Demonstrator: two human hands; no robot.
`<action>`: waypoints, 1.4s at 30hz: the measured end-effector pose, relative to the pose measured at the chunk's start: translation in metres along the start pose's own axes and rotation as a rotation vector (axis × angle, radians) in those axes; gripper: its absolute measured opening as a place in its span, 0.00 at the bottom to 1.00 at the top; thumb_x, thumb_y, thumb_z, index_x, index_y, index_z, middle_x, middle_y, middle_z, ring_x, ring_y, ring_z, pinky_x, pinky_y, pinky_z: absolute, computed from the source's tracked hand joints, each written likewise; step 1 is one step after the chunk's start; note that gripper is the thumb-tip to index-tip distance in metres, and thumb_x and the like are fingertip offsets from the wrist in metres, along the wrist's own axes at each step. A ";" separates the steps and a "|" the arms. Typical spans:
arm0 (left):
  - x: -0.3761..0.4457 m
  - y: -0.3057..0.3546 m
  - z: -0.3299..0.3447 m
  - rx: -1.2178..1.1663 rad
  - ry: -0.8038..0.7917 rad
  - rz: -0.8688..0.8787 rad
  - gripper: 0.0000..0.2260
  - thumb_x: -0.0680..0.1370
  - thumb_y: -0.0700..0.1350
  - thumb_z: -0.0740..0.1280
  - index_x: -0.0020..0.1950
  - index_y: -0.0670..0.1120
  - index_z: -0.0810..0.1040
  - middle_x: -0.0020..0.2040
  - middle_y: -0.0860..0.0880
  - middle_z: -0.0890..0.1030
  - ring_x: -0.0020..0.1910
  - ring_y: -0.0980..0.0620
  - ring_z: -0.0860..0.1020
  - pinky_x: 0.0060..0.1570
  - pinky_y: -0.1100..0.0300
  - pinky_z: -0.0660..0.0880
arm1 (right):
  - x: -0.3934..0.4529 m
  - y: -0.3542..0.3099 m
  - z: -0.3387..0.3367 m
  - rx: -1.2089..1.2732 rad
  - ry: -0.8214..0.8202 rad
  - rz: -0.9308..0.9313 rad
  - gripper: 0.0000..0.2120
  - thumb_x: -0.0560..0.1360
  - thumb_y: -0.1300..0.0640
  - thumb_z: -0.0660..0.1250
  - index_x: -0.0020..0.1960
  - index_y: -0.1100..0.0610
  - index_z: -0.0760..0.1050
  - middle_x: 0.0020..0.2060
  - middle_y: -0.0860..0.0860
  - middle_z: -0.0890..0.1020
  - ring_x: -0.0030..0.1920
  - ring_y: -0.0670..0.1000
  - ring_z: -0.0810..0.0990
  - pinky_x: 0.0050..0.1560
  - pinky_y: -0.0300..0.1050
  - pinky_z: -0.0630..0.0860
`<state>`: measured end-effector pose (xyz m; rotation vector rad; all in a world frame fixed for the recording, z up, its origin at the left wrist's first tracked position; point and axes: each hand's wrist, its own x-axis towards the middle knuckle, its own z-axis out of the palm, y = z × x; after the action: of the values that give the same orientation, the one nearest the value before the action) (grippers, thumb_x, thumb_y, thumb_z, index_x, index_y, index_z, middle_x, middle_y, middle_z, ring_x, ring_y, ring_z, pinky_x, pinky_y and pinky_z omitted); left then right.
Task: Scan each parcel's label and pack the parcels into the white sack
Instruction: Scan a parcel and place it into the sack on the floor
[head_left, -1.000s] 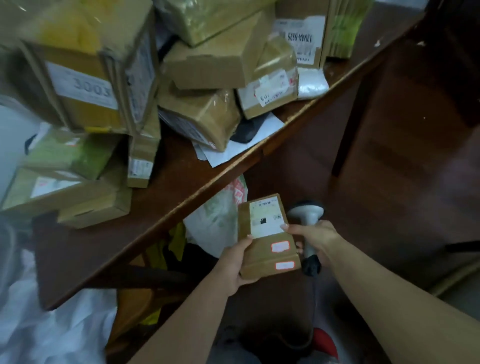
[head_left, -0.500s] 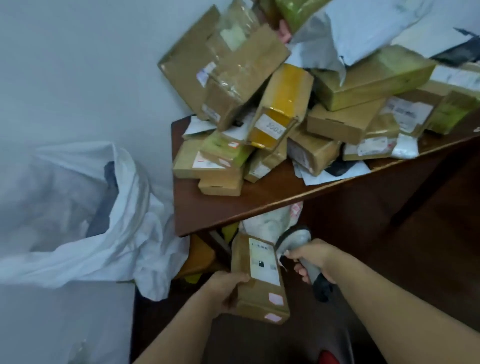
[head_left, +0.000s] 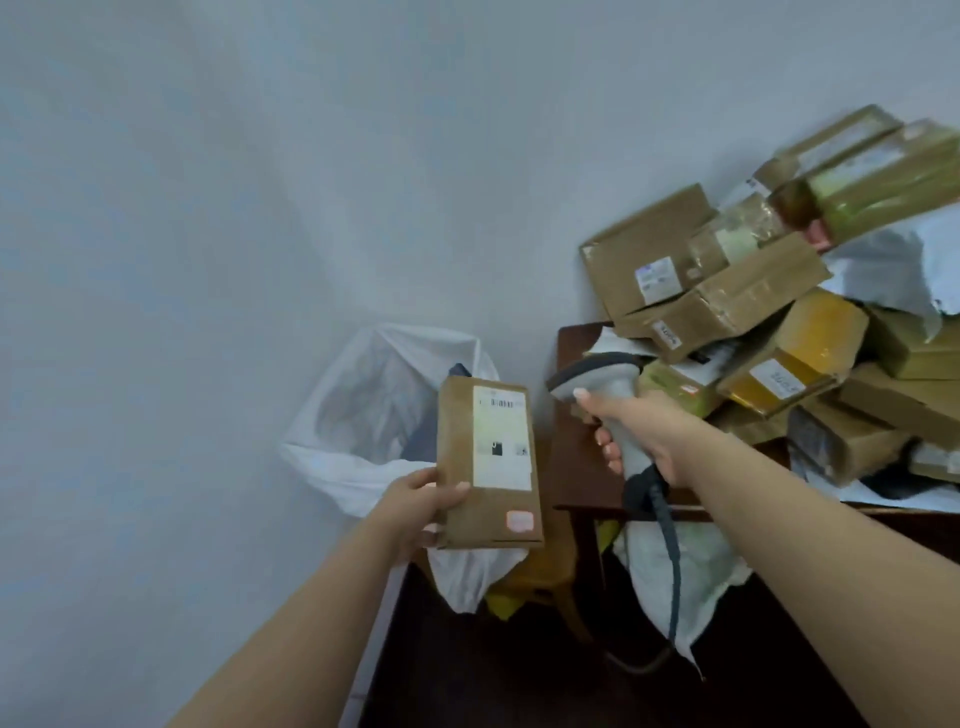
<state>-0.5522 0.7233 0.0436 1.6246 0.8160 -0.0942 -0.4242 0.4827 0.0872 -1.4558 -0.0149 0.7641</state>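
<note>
A pale grey wall (head_left: 218, 218) fills the upper and left part of the view from a head-worn camera looking down. At the right, a dark wooden table (head_left: 576, 467) stands against the wall, and a heap of brown cardboard parcels (head_left: 753, 306) is piled on it, several carrying white labels, some wrapped in clear tape. A pale plastic mailer (head_left: 893, 270) lies among the boxes near the right edge.

On the floor in the corner, left of the table, stands the white sack (head_left: 374, 415), its mouth open towards the camera, with something dark partly showing inside. Another pale bag (head_left: 675, 577) sits under the table's front edge.

In front of the sack's mouth, the left hand (head_left: 421, 501) holds a small brown parcel (head_left: 488, 462) upright by its lower left edge, thumb curled over the front and fingers behind. The parcel's white label (head_left: 501, 439) faces the camera, with a barcode near its top and a small pink sticker (head_left: 519, 520) below it.

Just to the right, the right hand (head_left: 639, 431) is clamped round the handle of a grey barcode scanner (head_left: 608, 379). The scanner's head points left towards the parcel, apart from it, and its dark cable (head_left: 670, 561) hangs down from the handle.
</note>
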 end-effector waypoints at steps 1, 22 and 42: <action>-0.004 0.006 -0.003 -0.029 0.042 0.047 0.20 0.74 0.43 0.74 0.65 0.47 0.77 0.53 0.46 0.84 0.50 0.46 0.82 0.41 0.52 0.79 | -0.006 -0.014 0.005 0.015 0.005 -0.037 0.15 0.76 0.49 0.71 0.46 0.60 0.72 0.26 0.52 0.71 0.23 0.48 0.68 0.23 0.40 0.69; -0.025 0.060 -0.015 -0.223 0.112 0.286 0.23 0.76 0.41 0.72 0.70 0.48 0.72 0.54 0.49 0.82 0.51 0.48 0.82 0.51 0.48 0.80 | -0.081 -0.104 0.034 -0.095 0.050 -0.286 0.16 0.76 0.49 0.72 0.47 0.61 0.72 0.26 0.52 0.72 0.23 0.48 0.68 0.23 0.40 0.69; 0.070 0.067 -0.046 -0.214 0.351 0.186 0.25 0.77 0.41 0.70 0.73 0.43 0.68 0.65 0.42 0.77 0.53 0.42 0.80 0.46 0.50 0.81 | 0.026 -0.127 0.037 -0.179 0.017 -0.254 0.18 0.77 0.47 0.70 0.50 0.63 0.73 0.28 0.53 0.73 0.24 0.48 0.68 0.23 0.40 0.70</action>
<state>-0.4808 0.7961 0.0765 1.5241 0.9010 0.4078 -0.3636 0.5369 0.1942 -1.5927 -0.2567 0.5531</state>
